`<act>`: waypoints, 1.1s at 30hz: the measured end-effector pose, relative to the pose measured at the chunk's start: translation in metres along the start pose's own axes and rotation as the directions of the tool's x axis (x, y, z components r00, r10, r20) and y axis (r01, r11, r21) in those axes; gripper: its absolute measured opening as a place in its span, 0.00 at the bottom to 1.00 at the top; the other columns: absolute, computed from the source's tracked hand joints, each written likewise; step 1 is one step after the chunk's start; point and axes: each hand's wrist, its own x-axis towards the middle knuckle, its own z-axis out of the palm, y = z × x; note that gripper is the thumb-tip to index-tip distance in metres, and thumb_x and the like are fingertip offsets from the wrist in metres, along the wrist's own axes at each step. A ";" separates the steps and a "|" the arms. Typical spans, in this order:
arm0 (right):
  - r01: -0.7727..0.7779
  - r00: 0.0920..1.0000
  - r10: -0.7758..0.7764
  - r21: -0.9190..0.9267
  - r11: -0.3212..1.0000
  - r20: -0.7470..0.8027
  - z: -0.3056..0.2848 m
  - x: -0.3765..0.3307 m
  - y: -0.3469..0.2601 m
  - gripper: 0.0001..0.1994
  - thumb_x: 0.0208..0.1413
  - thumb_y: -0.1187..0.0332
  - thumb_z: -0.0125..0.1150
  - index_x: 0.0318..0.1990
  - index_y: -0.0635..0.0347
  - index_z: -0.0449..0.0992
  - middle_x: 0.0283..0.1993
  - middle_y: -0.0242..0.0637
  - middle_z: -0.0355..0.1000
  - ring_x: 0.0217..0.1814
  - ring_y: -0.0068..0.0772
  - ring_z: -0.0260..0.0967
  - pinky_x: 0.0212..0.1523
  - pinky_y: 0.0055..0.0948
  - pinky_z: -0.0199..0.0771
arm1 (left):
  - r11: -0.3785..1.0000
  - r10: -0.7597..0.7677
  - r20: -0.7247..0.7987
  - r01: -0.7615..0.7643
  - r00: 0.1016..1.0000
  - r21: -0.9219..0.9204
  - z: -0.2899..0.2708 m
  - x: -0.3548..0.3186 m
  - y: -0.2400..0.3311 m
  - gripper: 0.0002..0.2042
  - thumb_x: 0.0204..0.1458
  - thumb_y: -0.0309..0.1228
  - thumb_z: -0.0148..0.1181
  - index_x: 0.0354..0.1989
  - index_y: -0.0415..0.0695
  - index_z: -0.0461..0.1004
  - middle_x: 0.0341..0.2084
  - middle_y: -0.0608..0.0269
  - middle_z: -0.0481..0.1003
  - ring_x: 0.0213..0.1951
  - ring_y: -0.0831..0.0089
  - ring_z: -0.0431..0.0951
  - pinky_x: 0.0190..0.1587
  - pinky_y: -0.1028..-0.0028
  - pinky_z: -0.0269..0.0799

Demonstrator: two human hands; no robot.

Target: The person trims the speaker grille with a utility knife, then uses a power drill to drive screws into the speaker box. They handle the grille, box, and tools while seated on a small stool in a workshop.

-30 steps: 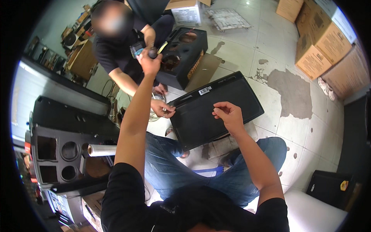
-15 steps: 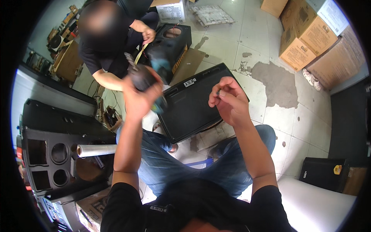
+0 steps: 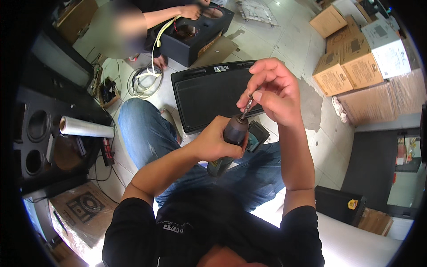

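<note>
L hand (image 3: 217,142) clamped round drill (image 3: 236,131), bit (image 3: 246,110) pointing fwd; R hand (image 3: 279,95) pinched on tiny dark pc (image 3: 250,96) at bit tip, can't ID it. I'd keep drill stopped, pc in line w/ bit. Black panel (image 3: 208,99) beyond.

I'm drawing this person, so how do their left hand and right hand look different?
The left hand wraps around the drill; the right hand has its thumb and fingers by the tip of the drill bit. The left hand sits lower in the picture, the right hand higher. Both are bare.
</note>
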 end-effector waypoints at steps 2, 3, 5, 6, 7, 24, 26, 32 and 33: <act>-0.019 0.999 0.021 -0.030 0.999 0.044 0.000 0.002 0.003 0.22 0.53 0.80 0.61 0.56 0.69 0.67 0.35 0.41 0.76 0.33 0.45 0.83 0.33 0.43 0.88 | 0.999 0.043 0.015 -0.043 0.999 0.007 -0.003 -0.002 0.000 0.10 0.37 0.24 0.70 0.30 0.38 0.77 0.24 0.63 0.79 0.26 0.76 0.77 0.32 0.73 0.73; -0.017 0.999 0.018 -0.030 0.999 0.051 0.000 0.003 0.003 0.23 0.52 0.80 0.62 0.57 0.69 0.66 0.34 0.41 0.75 0.33 0.45 0.83 0.33 0.43 0.88 | 0.999 0.049 0.019 -0.049 0.999 0.015 -0.004 -0.003 0.001 0.10 0.38 0.24 0.70 0.30 0.38 0.77 0.24 0.63 0.79 0.26 0.76 0.77 0.31 0.73 0.73; -0.012 0.998 0.013 -0.030 0.999 0.064 -0.001 0.005 0.002 0.24 0.52 0.80 0.62 0.57 0.69 0.65 0.34 0.41 0.75 0.32 0.46 0.83 0.33 0.43 0.88 | 0.999 0.053 0.031 -0.053 0.998 0.005 -0.004 -0.004 0.002 0.10 0.38 0.23 0.70 0.30 0.38 0.77 0.24 0.63 0.78 0.26 0.76 0.77 0.31 0.74 0.72; -0.020 0.997 0.022 -0.032 0.999 0.078 0.000 0.007 0.003 0.24 0.52 0.80 0.62 0.58 0.69 0.65 0.34 0.41 0.75 0.32 0.46 0.82 0.33 0.43 0.88 | 0.999 0.046 0.036 -0.045 0.998 -0.008 -0.005 -0.005 0.002 0.10 0.38 0.23 0.71 0.30 0.38 0.77 0.23 0.63 0.78 0.26 0.76 0.77 0.31 0.74 0.72; -0.028 0.995 0.031 -0.034 0.999 0.091 0.001 0.009 0.002 0.25 0.52 0.80 0.63 0.58 0.69 0.65 0.34 0.41 0.75 0.32 0.46 0.82 0.33 0.43 0.88 | 0.999 0.039 0.042 -0.038 0.998 -0.022 -0.006 -0.007 0.002 0.10 0.38 0.23 0.71 0.30 0.38 0.77 0.23 0.63 0.78 0.26 0.76 0.77 0.31 0.74 0.72; -0.099 0.968 0.146 -0.229 0.969 0.202 0.010 0.027 -0.001 0.27 0.48 0.83 0.55 0.60 0.67 0.64 0.34 0.40 0.74 0.34 0.37 0.80 0.33 0.33 0.84 | 0.980 -0.045 -0.021 0.040 0.999 -0.194 -0.009 -0.014 -0.013 0.10 0.36 0.22 0.69 0.29 0.37 0.77 0.23 0.61 0.78 0.26 0.75 0.78 0.32 0.74 0.73; -0.074 0.985 0.097 -0.152 0.986 0.145 0.007 0.022 0.018 0.28 0.48 0.84 0.54 0.61 0.67 0.64 0.34 0.40 0.74 0.34 0.36 0.80 0.33 0.33 0.84 | 0.977 -0.036 -0.028 0.030 0.999 -0.212 -0.011 -0.014 -0.019 0.11 0.36 0.22 0.69 0.30 0.37 0.77 0.23 0.61 0.78 0.26 0.74 0.78 0.32 0.74 0.73; -0.027 1.000 0.026 0.176 0.984 0.012 0.013 0.004 0.061 0.28 0.51 0.83 0.57 0.62 0.64 0.62 0.36 0.41 0.73 0.34 0.42 0.79 0.35 0.39 0.86 | 0.956 -0.065 -0.076 0.040 0.995 -0.289 -0.010 -0.013 -0.035 0.12 0.35 0.22 0.67 0.31 0.36 0.76 0.23 0.59 0.78 0.27 0.72 0.78 0.33 0.73 0.73; -0.042 0.998 0.055 0.270 0.962 -0.038 0.016 0.000 0.067 0.28 0.51 0.83 0.57 0.62 0.64 0.62 0.36 0.41 0.73 0.35 0.43 0.79 0.36 0.40 0.86 | 0.949 -0.050 -0.098 0.017 0.994 -0.314 -0.008 -0.012 -0.037 0.11 0.35 0.22 0.67 0.30 0.36 0.76 0.22 0.59 0.77 0.26 0.72 0.78 0.33 0.73 0.73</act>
